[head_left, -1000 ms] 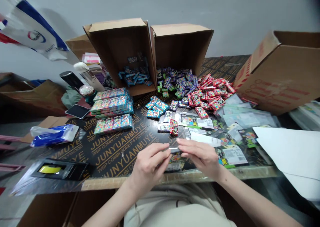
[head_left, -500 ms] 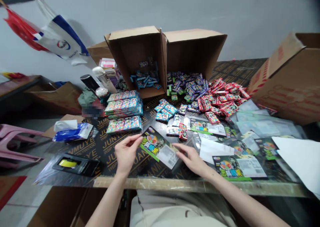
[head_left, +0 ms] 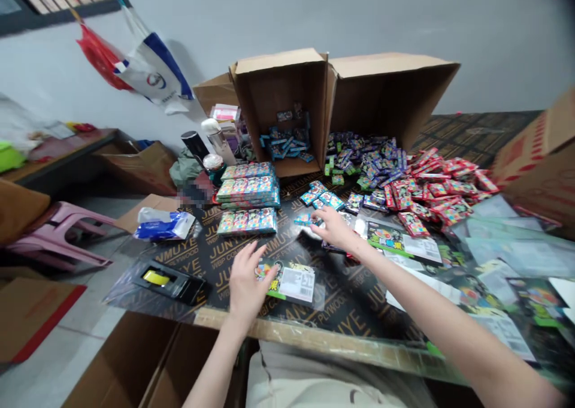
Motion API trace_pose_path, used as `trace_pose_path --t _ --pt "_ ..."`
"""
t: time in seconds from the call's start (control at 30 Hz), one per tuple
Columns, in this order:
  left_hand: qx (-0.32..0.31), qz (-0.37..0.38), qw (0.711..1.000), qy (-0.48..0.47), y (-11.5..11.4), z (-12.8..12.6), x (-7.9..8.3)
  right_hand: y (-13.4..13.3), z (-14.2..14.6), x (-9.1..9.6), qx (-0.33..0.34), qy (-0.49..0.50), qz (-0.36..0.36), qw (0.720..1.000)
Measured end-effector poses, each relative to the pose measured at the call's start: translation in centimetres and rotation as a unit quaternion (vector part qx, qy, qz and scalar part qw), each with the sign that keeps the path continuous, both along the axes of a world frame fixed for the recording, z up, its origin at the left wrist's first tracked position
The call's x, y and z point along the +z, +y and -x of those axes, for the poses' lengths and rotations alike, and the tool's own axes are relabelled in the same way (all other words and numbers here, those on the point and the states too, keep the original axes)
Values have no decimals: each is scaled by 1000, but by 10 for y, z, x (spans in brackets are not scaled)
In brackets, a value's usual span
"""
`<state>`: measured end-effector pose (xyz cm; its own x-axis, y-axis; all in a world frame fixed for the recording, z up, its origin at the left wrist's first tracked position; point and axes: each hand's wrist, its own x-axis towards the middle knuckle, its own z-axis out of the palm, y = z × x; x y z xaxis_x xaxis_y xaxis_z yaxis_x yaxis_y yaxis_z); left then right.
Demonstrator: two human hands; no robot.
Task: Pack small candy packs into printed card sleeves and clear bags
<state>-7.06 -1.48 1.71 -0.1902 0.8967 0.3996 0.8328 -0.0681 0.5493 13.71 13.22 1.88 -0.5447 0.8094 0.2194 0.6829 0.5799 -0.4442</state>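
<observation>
My left hand (head_left: 246, 282) lies flat with spread fingers on the left end of a clear packet with a green printed card (head_left: 290, 280), near the table's front edge. My right hand (head_left: 333, 228) reaches forward over the table. Its fingers close around a small blue candy pack (head_left: 303, 219) beside a cluster of blue packs (head_left: 324, 196). Behind lie piles of purple packs (head_left: 359, 159) and red packs (head_left: 438, 183).
Two open cardboard boxes (head_left: 287, 90) lie on their sides at the back. Stacked colourful candy trays (head_left: 249, 189) stand left of centre, and a black tape dispenser (head_left: 168, 281) lies at the front left. Clear packets and cards (head_left: 489, 240) cover the right side. A large box (head_left: 539, 156) stands far right.
The packet, held up between both hands a second ago, now lies on the table under my left hand. My right hand has left it and reached forward to the blue packs. My view swung left.
</observation>
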Motion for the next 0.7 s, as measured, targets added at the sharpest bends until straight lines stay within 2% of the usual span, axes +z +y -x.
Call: trace_pose_path --t 0.07,0.13,0.2,0.27,0.3,0.37,0.4,0.47,0.53,0.57,0.63,0.7 --pt "-63 35 996 -54 5 -23 8 -27 -2 11 53 21 54 997" --pt "-113 117 972 -170 7 -43 11 -54 -11 20 82 74 115 987" --pt "-133 203 914 -324 7 -59 8 -77 -23 26 67 141 131 979" --pt "-131 251 847 -450 6 -69 2 -95 -34 27 58 166 103 979" --pt "-128 260 824 -487 5 -72 0 -102 -39 26 69 162 92 980" --pt "-138 273 810 -500 4 -74 -3 -113 -45 20 88 146 78 982" --pt "-152 278 818 -480 4 -72 -4 -117 -47 16 83 147 71 983" --pt "-193 270 863 -380 5 -61 -4 -122 -50 6 52 163 54 984" --pt "-240 234 919 -206 6 -43 -5 -123 -53 -5 18 169 39 985" --pt "-263 213 935 -108 8 -34 -7 -123 -55 -11 6 164 34 986" --pt "-293 196 935 46 10 -17 -13 -121 -59 -23 -2 142 33 989" --pt "-309 197 922 124 11 -9 -21 -120 -61 -34 2 112 28 993"
